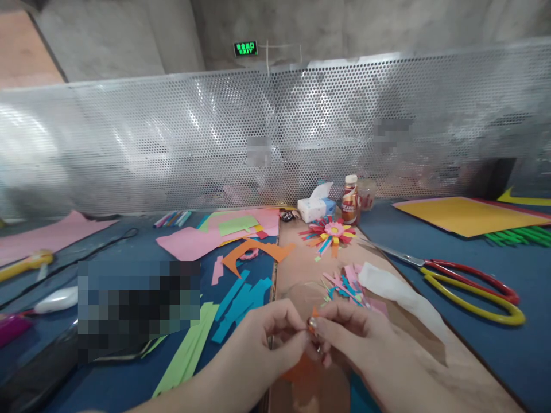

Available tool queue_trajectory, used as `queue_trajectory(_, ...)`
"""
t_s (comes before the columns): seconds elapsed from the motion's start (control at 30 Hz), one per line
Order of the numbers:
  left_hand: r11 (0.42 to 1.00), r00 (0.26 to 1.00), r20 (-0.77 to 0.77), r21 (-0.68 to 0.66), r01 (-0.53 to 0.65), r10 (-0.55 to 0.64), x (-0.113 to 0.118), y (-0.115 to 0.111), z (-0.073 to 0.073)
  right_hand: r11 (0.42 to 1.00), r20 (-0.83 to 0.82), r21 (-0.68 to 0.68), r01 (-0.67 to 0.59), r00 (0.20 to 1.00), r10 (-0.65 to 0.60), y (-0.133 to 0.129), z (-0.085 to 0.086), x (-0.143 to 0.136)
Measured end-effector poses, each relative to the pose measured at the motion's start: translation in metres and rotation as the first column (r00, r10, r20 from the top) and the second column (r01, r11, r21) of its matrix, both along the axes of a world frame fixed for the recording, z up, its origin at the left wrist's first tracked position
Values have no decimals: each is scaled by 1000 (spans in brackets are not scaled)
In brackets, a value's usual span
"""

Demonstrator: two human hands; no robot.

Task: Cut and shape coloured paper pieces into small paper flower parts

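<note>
My left hand [275,338] and my right hand [357,335] meet low in the middle of the head view. Both have their fingers pinched together around a small piece of orange paper [315,312], mostly hidden by the fingertips. Beneath them lies more orange paper [299,370], partly covered. Beyond the hands sits a paper flower [334,229] with a pink centre and red, blue and yellow strips. Small pink and blue paper strips [346,287] are heaped just past my right hand. Left of my left hand are blue strips [243,304] and green strips [189,347].
Red-and-yellow-handled scissors [469,284] lie at right, near yellow paper sheets [469,215]. A tissue pack [316,209] and a bottle [350,201] stand at the back before a perforated metal screen [215,137]. Pink paper [193,241] and an orange cut-out [258,250] lie left.
</note>
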State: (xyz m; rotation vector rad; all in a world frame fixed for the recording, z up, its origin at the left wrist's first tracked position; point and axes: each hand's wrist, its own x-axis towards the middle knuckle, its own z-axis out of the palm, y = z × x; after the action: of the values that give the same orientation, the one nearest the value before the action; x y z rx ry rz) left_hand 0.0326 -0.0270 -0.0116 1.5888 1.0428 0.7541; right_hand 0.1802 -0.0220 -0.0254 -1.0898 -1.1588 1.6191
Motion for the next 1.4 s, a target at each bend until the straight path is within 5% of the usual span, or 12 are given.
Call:
queue_trajectory(0.27, 999, 999, -21, 16, 39, -38, -1, 0, -1, 991, 142, 131, -27, 990, 8, -6, 4, 2)
queue_trajectory(0.6, 983, 962, 247, -113, 146, -115, -1, -4, 7, 996, 185, 80, -50, 982, 34, -9, 22, 5)
queue_trajectory(1.03, 993, 994, 65, -76, 93, -88, -2, -5, 6, 954, 398, 289, -78, 916, -46, -5, 2, 6)
queue_trajectory(1.4, 985, 985, 153, -137, 104, -83, -3, -5, 6, 995, 250, 73, -68, 967, 48, -5, 8, 4)
